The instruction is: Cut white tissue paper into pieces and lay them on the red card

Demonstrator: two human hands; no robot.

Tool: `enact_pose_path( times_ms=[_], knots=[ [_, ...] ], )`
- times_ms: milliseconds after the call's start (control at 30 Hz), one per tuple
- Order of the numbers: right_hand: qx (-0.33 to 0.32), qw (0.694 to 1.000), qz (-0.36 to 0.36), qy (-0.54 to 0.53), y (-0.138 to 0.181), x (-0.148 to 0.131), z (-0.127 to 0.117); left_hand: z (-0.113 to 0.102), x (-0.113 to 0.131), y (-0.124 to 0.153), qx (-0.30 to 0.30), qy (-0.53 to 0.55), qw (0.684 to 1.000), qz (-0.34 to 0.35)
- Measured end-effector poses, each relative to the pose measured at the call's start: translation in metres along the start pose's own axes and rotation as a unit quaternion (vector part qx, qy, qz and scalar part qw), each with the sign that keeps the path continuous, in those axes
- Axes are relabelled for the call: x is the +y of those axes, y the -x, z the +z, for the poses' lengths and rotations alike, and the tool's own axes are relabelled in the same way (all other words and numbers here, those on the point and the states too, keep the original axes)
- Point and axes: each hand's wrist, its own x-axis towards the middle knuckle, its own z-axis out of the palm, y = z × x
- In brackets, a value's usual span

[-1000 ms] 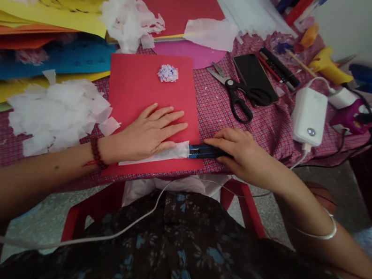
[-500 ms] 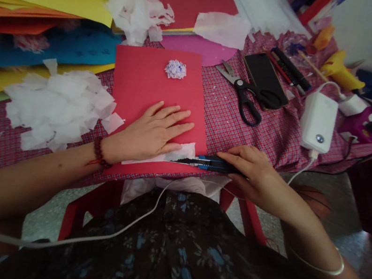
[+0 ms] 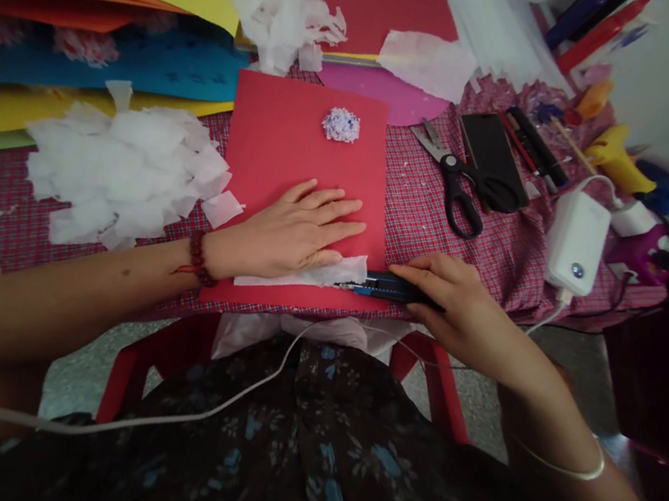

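Observation:
My left hand [image 3: 303, 228] lies flat with fingers spread on a red sheet of card [image 3: 282, 139]. Under its thumb side is a strip of white tissue paper [image 3: 304, 277], partly covered by the hand. In my right hand [image 3: 454, 305] is a blue and black box cutter [image 3: 389, 286], held level at the card's right edge. Its tip points left and touches or lies just over the tissue strip. A small crumpled white and blue paper ball [image 3: 341, 125] rests near the top of the red card.
Black-handled scissors [image 3: 459, 177] and a dark phone [image 3: 495, 153] lie right of the card. A white power bank [image 3: 580, 232] with a cable sits further right. To the left is a heap of torn tissue [image 3: 131, 165], below coloured sheets [image 3: 166, 68].
The whole view has shifted, so things on the table appear further right. The cutter's tip now sits further right along the tissue strip, and less blade shows. My left hand stays on the card.

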Motion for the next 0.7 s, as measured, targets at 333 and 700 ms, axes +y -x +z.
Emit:
enact_pose_path(
  times_ms=[333, 700],
  knots=[
    [-0.012, 1.000, -0.019, 0.002, -0.010, -0.001, -0.001, -0.003, -0.009, -0.002, -0.028, 0.047, 0.999, 0.003],
    [-0.008, 1.000, -0.010, -0.003, -0.009, -0.004, 0.002, -0.006, -0.012, -0.005, -0.052, 0.055, 0.997, 0.016]
  ],
)
